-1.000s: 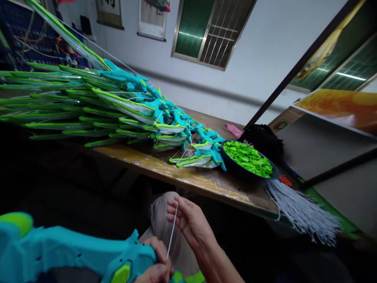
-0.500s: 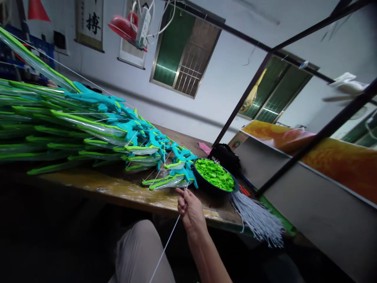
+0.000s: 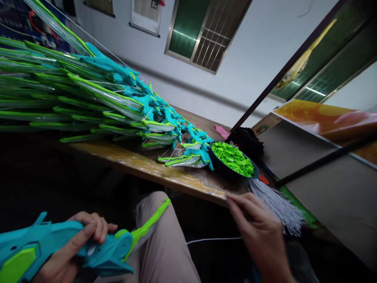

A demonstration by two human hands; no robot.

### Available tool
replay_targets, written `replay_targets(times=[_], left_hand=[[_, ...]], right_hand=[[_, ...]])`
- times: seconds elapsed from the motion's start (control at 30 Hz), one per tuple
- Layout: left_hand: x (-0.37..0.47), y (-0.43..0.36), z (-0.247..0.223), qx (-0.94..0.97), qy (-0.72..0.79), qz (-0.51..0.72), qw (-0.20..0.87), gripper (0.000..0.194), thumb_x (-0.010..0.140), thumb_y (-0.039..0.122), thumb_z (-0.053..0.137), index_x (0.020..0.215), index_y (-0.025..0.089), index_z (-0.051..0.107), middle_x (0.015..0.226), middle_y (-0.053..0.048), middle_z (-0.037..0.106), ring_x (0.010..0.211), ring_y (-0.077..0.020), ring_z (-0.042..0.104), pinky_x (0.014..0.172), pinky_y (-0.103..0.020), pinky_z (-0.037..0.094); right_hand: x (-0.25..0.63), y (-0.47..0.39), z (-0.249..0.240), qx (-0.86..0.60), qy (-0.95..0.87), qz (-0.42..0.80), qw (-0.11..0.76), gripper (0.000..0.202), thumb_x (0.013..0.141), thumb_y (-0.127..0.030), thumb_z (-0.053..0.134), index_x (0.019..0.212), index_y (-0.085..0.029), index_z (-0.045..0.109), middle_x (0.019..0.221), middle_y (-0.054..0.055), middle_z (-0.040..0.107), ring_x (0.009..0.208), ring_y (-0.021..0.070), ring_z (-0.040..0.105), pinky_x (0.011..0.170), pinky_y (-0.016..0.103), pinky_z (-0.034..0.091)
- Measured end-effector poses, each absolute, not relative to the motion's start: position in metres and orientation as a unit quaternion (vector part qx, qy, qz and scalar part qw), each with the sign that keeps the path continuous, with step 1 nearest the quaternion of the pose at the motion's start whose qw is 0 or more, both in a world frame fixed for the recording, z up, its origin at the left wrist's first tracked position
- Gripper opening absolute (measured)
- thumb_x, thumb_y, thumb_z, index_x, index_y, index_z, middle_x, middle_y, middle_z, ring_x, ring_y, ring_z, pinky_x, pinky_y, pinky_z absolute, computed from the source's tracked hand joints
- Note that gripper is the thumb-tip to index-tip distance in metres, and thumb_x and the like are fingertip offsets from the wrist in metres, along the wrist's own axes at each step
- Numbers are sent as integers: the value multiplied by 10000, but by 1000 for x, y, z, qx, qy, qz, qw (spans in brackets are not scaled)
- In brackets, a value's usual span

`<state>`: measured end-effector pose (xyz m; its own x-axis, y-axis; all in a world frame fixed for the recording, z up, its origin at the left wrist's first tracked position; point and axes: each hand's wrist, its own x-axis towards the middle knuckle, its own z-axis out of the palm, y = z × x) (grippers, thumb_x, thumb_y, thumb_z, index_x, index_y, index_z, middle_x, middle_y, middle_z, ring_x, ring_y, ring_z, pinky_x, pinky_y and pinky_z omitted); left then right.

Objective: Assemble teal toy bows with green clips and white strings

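At the lower left, my left hand is wrapped round a turquoise plastic toy bow with a bright green limb over my knee. My right hand is at the lower right, thumb and forefinger pressed together on a white string that runs left toward my leg. On the table's far side, a large stack of similar turquoise and green bows has strings across it. A dark bowl of bright green pieces sits at the stack's right end.
The wooden table has a plastic-covered front edge. A bundle of white strings hangs over its right end, near orange-handled scissors. Behind the bowl lie a black bag and a pink item. A dark metal post slants upward at the right.
My left hand has come into view with a turquoise bow in it. My right hand has moved right and lower, away from the stack. The view has tilted down and shifted.
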<state>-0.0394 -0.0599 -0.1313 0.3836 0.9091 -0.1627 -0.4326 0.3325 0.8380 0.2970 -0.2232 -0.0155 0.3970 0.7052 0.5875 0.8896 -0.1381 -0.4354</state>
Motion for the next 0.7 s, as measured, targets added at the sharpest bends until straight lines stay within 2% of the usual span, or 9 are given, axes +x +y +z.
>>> replay_targets(times=[0.1,0.27,0.47,0.7], left_hand=[[-36,-62,-128,392,296,449,746,182,877,316,691,709,249,675,631,21,576,663,-157,547,905,-327,559],[-34,-66,-127,412,287,430,751,187,863,308,705,689,250,668,614,22,580,645,-162,555,894,-350,550],[-38,-63,-133,400,296,434,751,212,887,308,673,683,251,668,619,17,579,653,-169,555,928,-354,541],[-35,-64,-126,399,296,444,746,227,845,393,728,680,248,670,603,17,566,623,-162,546,855,-322,551]], right_hand=[[276,-209,-67,-748,-561,-32,353,201,982,-292,572,910,-223,746,777,37,641,709,193,620,648,287,463],[256,-175,-126,-760,-563,-29,323,210,960,-223,559,821,-212,716,722,43,644,720,215,584,673,318,415],[252,-158,-132,-762,-573,-31,300,211,945,-169,550,800,-207,698,731,39,658,731,212,570,687,321,394],[252,-155,-138,-767,-571,-33,292,211,934,-134,538,789,-195,678,731,33,653,729,200,562,695,313,391]])
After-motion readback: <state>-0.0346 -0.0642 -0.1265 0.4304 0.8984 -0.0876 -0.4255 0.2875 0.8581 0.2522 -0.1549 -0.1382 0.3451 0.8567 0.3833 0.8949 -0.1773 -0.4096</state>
